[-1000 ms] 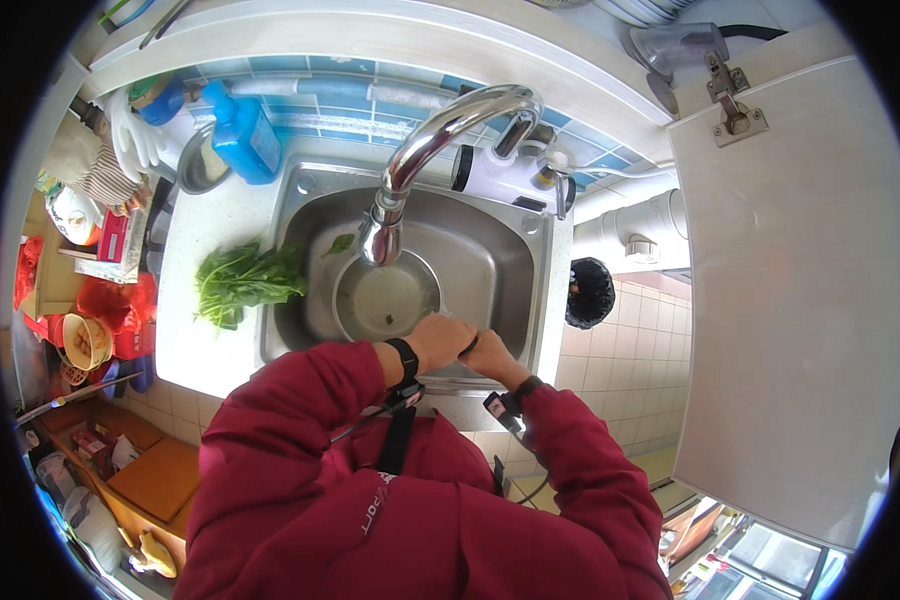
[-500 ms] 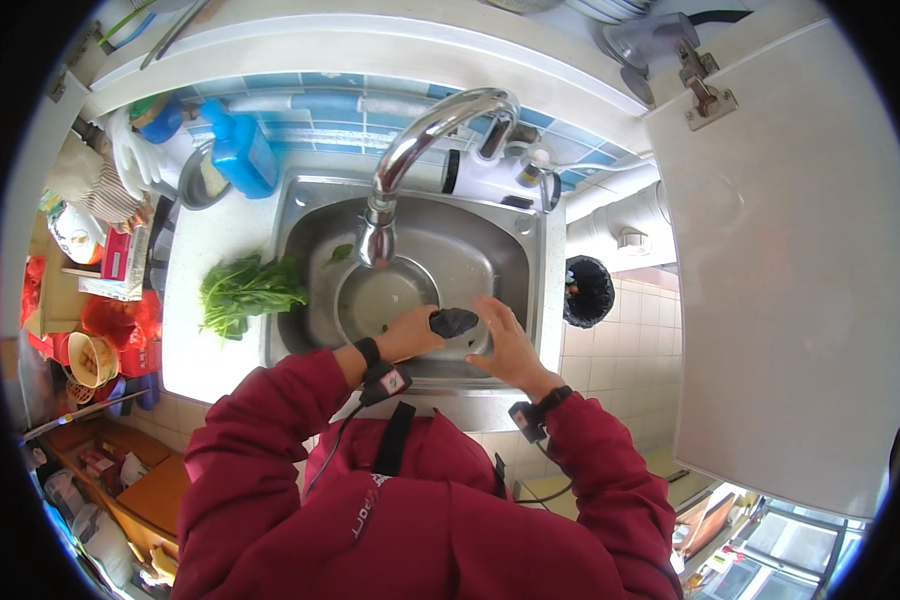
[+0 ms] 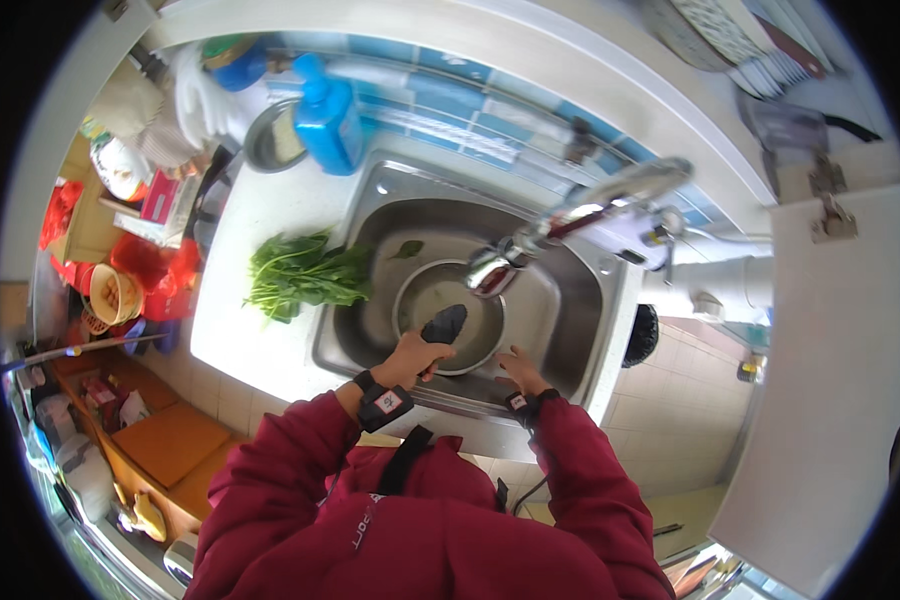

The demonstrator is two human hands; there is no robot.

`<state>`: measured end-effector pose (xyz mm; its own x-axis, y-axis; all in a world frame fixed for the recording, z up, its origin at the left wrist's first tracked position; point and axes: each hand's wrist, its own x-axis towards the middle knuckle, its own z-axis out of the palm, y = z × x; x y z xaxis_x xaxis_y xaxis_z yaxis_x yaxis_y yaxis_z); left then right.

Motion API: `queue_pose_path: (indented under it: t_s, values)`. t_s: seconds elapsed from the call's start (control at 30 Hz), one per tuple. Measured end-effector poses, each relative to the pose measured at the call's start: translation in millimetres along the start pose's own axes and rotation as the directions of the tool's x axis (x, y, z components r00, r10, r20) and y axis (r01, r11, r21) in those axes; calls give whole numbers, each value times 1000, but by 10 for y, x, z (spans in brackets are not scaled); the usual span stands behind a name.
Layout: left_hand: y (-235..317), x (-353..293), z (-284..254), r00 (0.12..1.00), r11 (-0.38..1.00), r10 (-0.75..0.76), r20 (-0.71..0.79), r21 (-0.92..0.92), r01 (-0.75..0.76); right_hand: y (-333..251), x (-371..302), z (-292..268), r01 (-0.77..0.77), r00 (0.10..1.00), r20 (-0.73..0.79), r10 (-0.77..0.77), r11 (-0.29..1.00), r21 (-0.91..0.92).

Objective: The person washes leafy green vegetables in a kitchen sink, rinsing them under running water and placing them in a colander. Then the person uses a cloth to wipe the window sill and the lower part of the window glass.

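Note:
My left hand is closed round the lower end of a flat, black, rounded thing that points up and away; its kind does not show clearly. It is over the near part of a round metal basin in the steel sink. To the right, my right hand is over the sink's near side, fingers apart and nothing visible in them. A bunch of leafy greens lies on the white counter left of the sink, its right end over the rim. One loose leaf rests inside the sink.
A chrome faucet arches over the basin. Behind the greens are a blue bottle and a metal bowl. An open white cabinet door stands on the right, and a black-lined bin sits beside the sink.
The view has turned, shifting the sink rightward in the picture. My left hand now points the black thing up over the basin. My right hand has drawn back from it.

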<state>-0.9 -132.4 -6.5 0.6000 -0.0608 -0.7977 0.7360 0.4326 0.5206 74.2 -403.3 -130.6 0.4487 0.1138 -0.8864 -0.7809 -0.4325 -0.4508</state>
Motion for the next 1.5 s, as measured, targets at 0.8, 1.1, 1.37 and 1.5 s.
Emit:
queue_pose_path:
  t_s: [0.8,1.1,1.37,1.5]
  values:
    - [260,-212,1,981,988,149,128,-49,-144,-942,-506,260,229,774,-252,-581,627,-744]
    - [365,-160,-101,988,989,147,54,-1,-147,-988,-1097,-181,182,627,-308,-715,519,-835]
    - [535,-147,-168,982,982,185,-40,-23,-186,-1010,-1124,-259,345,487,-337,-806,532,-773]
    - [560,-135,-172,977,977,208,-44,-30,-209,-945,-1034,-236,387,505,-402,-764,617,-686]
